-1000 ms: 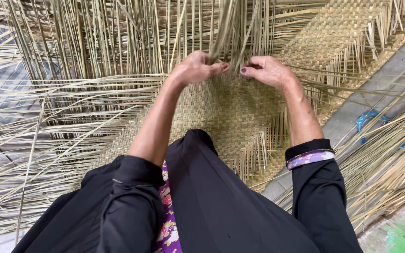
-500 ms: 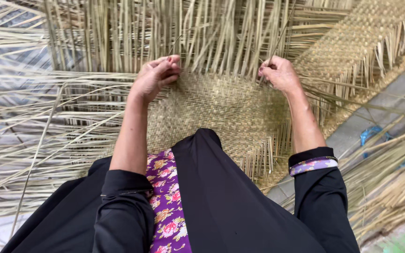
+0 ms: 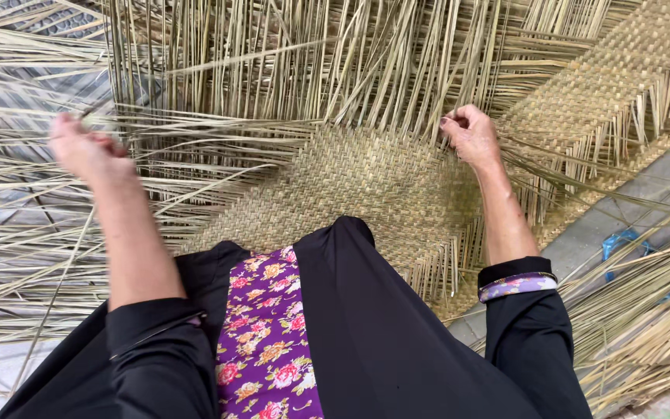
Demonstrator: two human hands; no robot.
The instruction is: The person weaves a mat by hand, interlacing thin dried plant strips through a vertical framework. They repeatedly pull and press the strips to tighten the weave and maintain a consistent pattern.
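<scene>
A pale straw woven mat point(image 3: 350, 186) lies on the floor in front of my knees, with long loose strands point(image 3: 273, 62) fanning out from its far edge. My left hand point(image 3: 87, 151), blurred, is out at the left over the loose strands, fingers closed on a thin strand. My right hand point(image 3: 471, 136) rests at the mat's right far corner, fingers curled on strands there. I wear black sleeves and a purple flowered cloth point(image 3: 269, 334) over my lap.
A second woven strip point(image 3: 614, 85) runs diagonally at the upper right. Bundles of loose straw point(image 3: 645, 326) lie at the lower right beside a grey paved strip point(image 3: 630, 202) with blue ties point(image 3: 622, 244). More strands cover the floor at the left.
Both hands have spread apart from the middle of the mat's edge. The left hand swept far out to the left; the right hand shifted a little right.
</scene>
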